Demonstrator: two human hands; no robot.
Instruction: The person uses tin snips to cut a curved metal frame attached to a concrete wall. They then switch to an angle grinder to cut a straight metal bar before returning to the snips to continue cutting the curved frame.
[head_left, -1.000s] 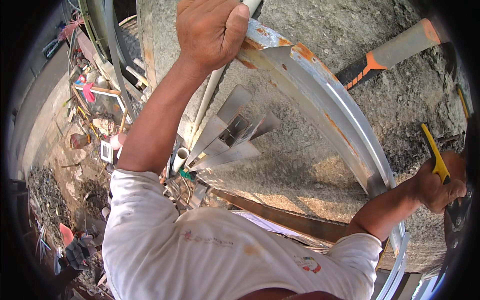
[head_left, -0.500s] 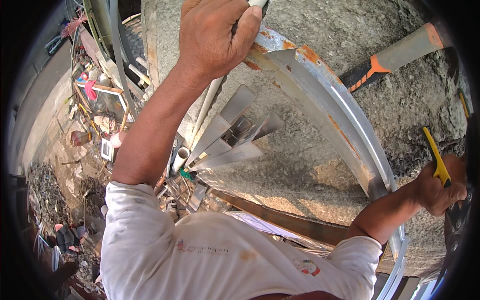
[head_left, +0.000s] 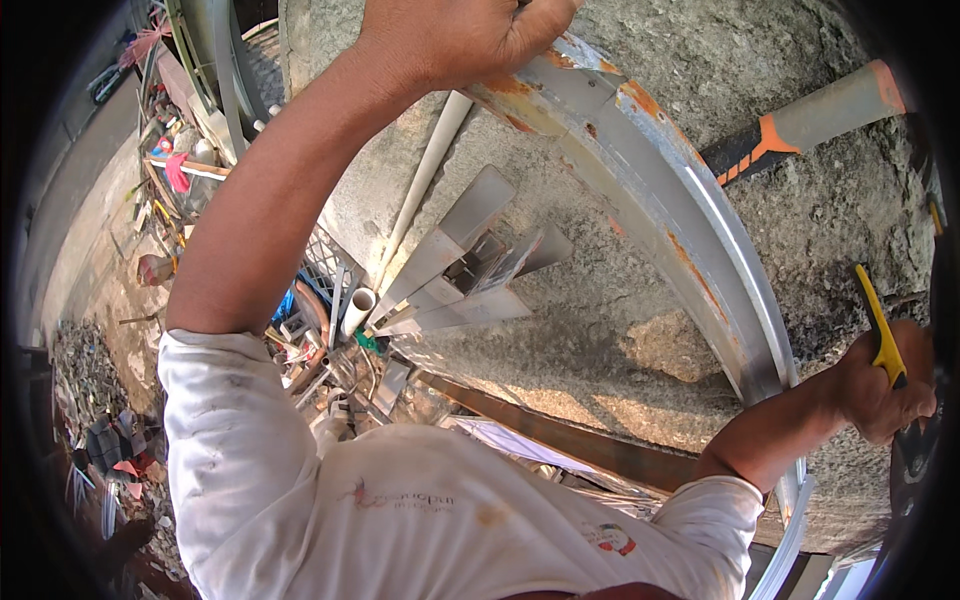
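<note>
Gripping a yellow tool (head_left: pixel 885 340) near a long, rusty metal strip (head_left: pixel 690 235)

The metal strip is gray and silver, and it looks bent like a bow. It runs from the top middle down to the right, over rough gray stone (head_left: pixel 600 350). A shiny ridge goes along its outer side. Orange-brown rust covers its top end in patches, and a thin rusty line runs down its face. That top end looks jagged.

The two hands are far apart. The left hand (head_left: pixel 455 45) is curled at the strip's top end, but the picture cuts it off, so I cannot tell what it grips. The right hand (head_left: pixel 875 385) is closed tight around the yellow tool at the right edge. Its handle is yellow with a black end, and the dark part below is hard to see. The right arm crosses over the low part of the strip.

A gray, black and orange handle (head_left: pixel 835 112) lies beside the strip. Flat gray metal pieces (head_left: pixel 440 250) fan out near a white pipe (head_left: pixel 425 185).
</note>
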